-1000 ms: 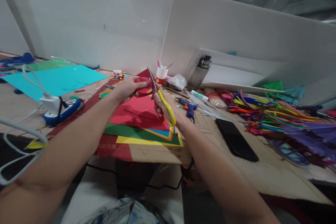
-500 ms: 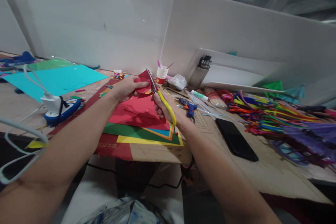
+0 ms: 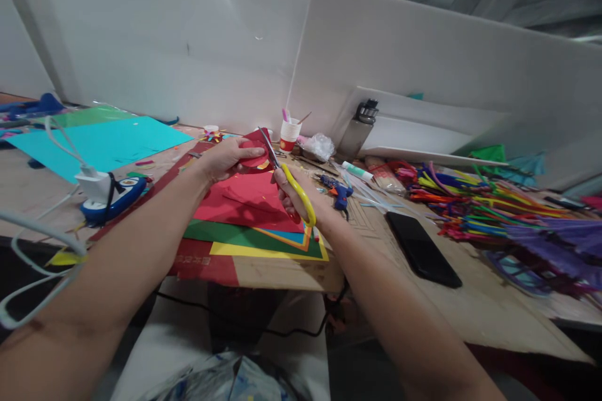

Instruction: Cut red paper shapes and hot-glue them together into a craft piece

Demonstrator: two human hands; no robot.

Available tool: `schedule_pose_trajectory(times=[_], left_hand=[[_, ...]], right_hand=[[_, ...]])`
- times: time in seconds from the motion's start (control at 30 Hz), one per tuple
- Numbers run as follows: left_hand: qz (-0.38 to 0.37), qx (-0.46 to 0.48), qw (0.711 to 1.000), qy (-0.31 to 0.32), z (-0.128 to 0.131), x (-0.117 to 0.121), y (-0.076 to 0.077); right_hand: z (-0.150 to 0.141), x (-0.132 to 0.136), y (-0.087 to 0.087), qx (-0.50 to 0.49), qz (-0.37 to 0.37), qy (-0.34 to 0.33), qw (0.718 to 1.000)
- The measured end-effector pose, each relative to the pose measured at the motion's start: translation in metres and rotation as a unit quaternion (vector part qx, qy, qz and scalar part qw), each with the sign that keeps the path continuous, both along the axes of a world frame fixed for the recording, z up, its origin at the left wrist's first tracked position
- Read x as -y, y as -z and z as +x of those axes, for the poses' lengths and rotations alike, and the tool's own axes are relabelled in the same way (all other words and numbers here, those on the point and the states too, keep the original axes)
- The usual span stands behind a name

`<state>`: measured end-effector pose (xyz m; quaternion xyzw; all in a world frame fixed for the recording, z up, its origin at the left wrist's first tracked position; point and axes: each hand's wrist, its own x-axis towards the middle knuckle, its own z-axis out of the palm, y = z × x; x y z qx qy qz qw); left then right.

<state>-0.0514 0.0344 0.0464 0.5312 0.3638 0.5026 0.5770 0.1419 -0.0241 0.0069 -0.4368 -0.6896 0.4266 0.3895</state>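
Your left hand [image 3: 224, 158] pinches a small red paper piece [image 3: 258, 143] between thumb and fingers, above stacked coloured paper sheets [image 3: 235, 208]; beside it, your right hand [image 3: 288, 191] grips yellow-handled metal scissors [image 3: 298, 183], blades at the piece.

Red cardboard [image 3: 207, 270]: a row of pale printed characters along the front edge, too small and blurred to read
Cup [image 3: 290, 133]: a pale mark on the red band, its form unclear
Glue stick [image 3: 357, 171]: green-and-white wrap, any print too small
Socket block [image 3: 113, 202]: small marks on top, illegible
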Motion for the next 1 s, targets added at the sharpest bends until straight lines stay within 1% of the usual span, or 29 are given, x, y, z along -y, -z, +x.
schedule_pose_trajectory(times=[0.1, 0.2, 0.27, 0.3, 0.37, 0.47, 0.5, 0.57, 0.67, 0.73, 0.8, 0.83, 0.87, 0.9, 0.93, 0.97, 1.0], left_hand=[[-0.005, -0.035, 0.998, 0.051, -0.002, -0.005, 0.005], [0.008, -0.049, 0.997, 0.066, -0.003, -0.007, 0.008], [0.01, -0.045, 0.997, 0.062, -0.003, -0.008, 0.009], [0.011, -0.037, 0.998, 0.052, -0.003, -0.008, 0.01], [0.023, -0.003, 1.0, 0.002, -0.003, -0.012, 0.012], [0.056, 0.063, 0.993, -0.085, -0.008, -0.02, 0.016], [0.06, 0.072, 0.991, -0.09, -0.01, -0.023, 0.019], [0.059, 0.066, 0.994, -0.067, -0.014, -0.027, 0.023], [0.044, 0.01, 0.999, 0.009, -0.016, -0.025, 0.028], [0.047, -0.042, 0.997, 0.049, -0.013, -0.02, 0.029], [0.068, -0.103, 0.991, 0.053, -0.009, -0.015, 0.028], [0.081, -0.134, 0.987, 0.034, -0.007, -0.013, 0.028], [0.089, -0.158, 0.983, -0.003, -0.006, -0.013, 0.028], [0.094, -0.168, 0.98, -0.058, -0.005, -0.014, 0.028], [0.091, -0.162, 0.975, -0.124, -0.006, -0.016, 0.028], [0.084, -0.14, 0.969, -0.187, -0.006, -0.019, 0.029], [0.067, -0.109, 0.967, -0.22, -0.008, -0.022, 0.029]], right_hand=[[-0.001, 0.001, 0.0, -0.001, -0.01, 0.008, 1.0], [0.001, -0.004, 0.003, 0.012, -0.01, 0.019, 1.0], [0.003, -0.009, 0.006, 0.026, 0.0, 0.027, 0.999], [0.005, -0.012, 0.007, 0.034, 0.006, 0.032, 0.999], [0.007, -0.016, 0.008, 0.039, 0.01, 0.039, 0.998], [0.01, -0.015, 0.006, 0.007, -0.013, 0.029, 0.999], [0.01, -0.014, 0.004, -0.01, -0.027, 0.019, 0.999], [0.011, -0.011, 0.001, -0.042, -0.057, -0.004, 0.998], [0.012, -0.009, 0.0, -0.061, -0.098, -0.033, 0.993], [0.014, -0.01, 0.0, -0.06, -0.104, -0.039, 0.992], [0.018, -0.009, -0.001, -0.048, -0.096, -0.037, 0.994], [0.02, -0.008, -0.003, -0.033, -0.095, -0.035, 0.994], [0.023, -0.007, -0.006, -0.01, -0.098, -0.037, 0.994], [0.027, -0.006, -0.009, 0.018, -0.108, -0.035, 0.993], [0.031, -0.006, -0.013, 0.056, -0.117, -0.032, 0.991], [0.034, -0.006, -0.016, 0.095, -0.11, -0.033, 0.989], [0.038, -0.007, -0.018, 0.129, -0.099, -0.032, 0.986]])
